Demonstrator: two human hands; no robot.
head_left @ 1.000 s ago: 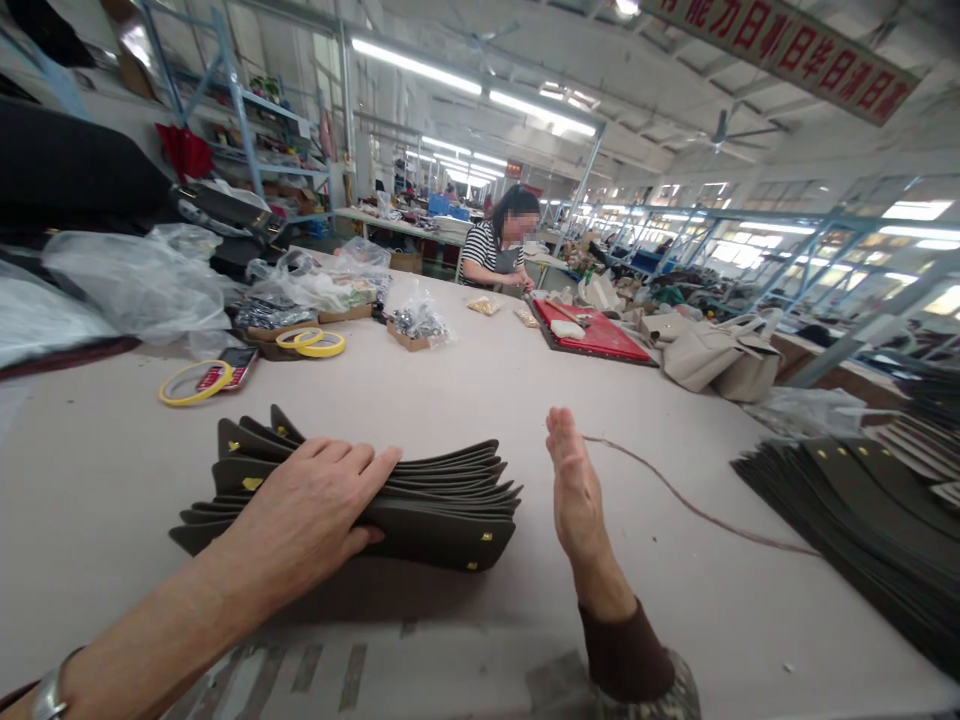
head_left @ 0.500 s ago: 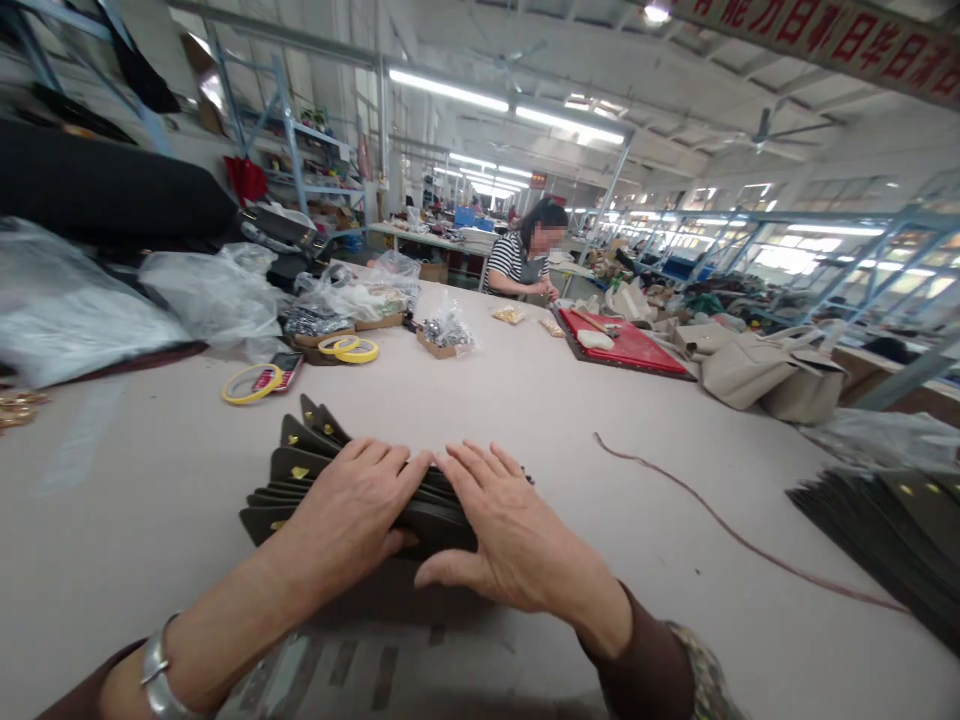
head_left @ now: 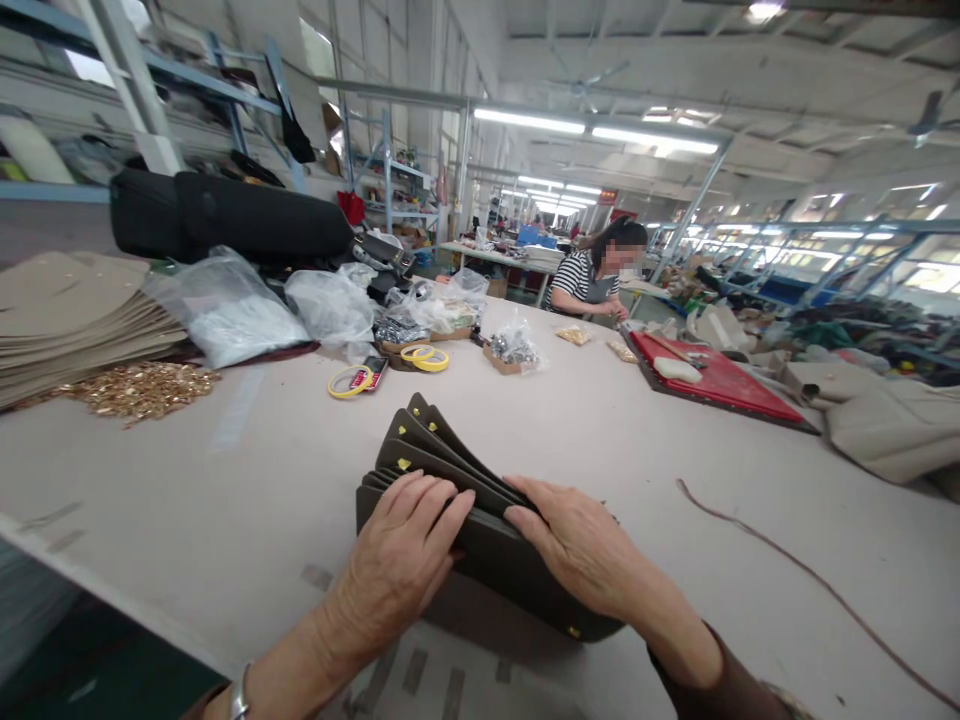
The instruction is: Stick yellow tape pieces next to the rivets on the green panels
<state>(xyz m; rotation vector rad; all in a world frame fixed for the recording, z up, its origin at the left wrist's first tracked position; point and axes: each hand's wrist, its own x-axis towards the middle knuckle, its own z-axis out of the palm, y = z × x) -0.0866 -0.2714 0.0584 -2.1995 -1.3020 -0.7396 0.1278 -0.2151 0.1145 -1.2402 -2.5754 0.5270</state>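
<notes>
A bundle of dark olive-brown panels (head_left: 517, 565), which look like leather bag pieces, stands on its long edge on the table in front of me. Small gold-coloured metal fittings show near the panels' rounded corners. My left hand (head_left: 405, 545) is closed over the upper edge at the left, fingers bent over the top. At the right, my right hand (head_left: 581, 540) grips the same bundle, its thumb on the near side and fingers reaching over the top. The panels fan apart at the far left corner.
Yellow tape rolls (head_left: 426, 358), a phone-like item (head_left: 375, 373) and plastic bags (head_left: 330, 305) lie beyond. Gold metal pieces (head_left: 146, 390) sit beside stacked beige panels (head_left: 82, 305). A brown cord (head_left: 795, 565) crosses the right side. A co-worker (head_left: 592, 275) sits near a red board (head_left: 720, 375).
My view has swung left. Both hands stay on the bundle; the right hand's thumb has come in against the panels. The front panel's near face now shows more fully.
</notes>
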